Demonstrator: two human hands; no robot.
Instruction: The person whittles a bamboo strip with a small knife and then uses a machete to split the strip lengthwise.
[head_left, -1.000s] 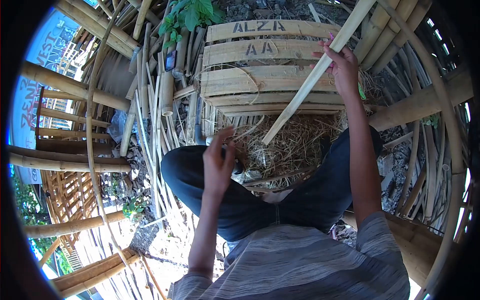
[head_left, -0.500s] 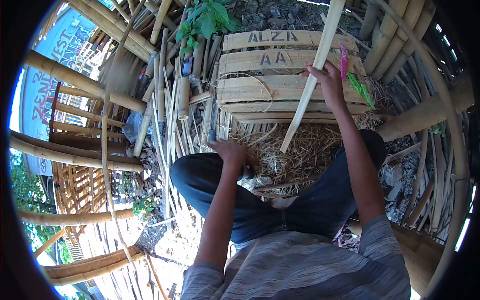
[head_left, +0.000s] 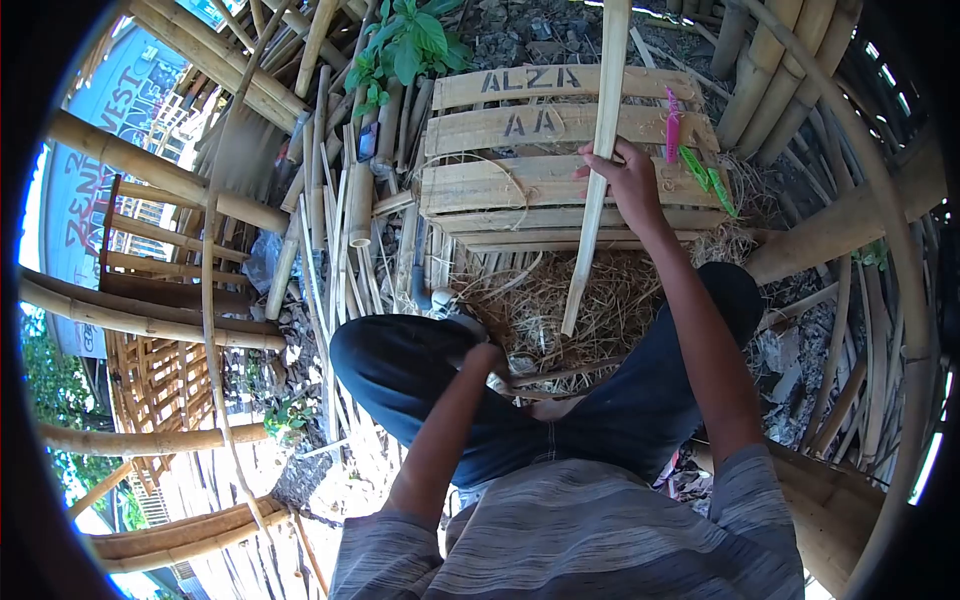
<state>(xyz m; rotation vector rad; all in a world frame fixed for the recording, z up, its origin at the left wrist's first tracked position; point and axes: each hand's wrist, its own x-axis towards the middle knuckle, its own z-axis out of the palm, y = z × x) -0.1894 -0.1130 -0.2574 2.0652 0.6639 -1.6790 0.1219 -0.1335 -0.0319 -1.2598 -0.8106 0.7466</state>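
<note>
My right hand (head_left: 628, 178) is closed around a long, pale split-bamboo strip (head_left: 597, 225), thumb and fingers gripping it near its middle. The strip stands nearly lengthwise in view, its lower end over the straw between my legs. Behind it is a slatted wooden crate (head_left: 478, 185) with black stencilled letters. My left hand (head_left: 486, 358) is low by my bent left leg, blurred and turned so that its fingers are hidden. Beyond that leg lies a dark, rod-like tool handle (head_left: 420, 285), apart from the hand.
Pink (head_left: 673, 135) and green (head_left: 705, 182) plastic-handled items rest on the crate's right side. Loose straw (head_left: 625, 300) covers the ground before me. Cut bamboo pieces (head_left: 361, 205) and a phone-like object (head_left: 368, 141) lie left; thick bamboo poles (head_left: 845, 230) stand right.
My left hand has drawn back toward my body, away from the dark handle. My right hand has shifted slightly left and down with the bamboo strip, which now stands more upright.
</note>
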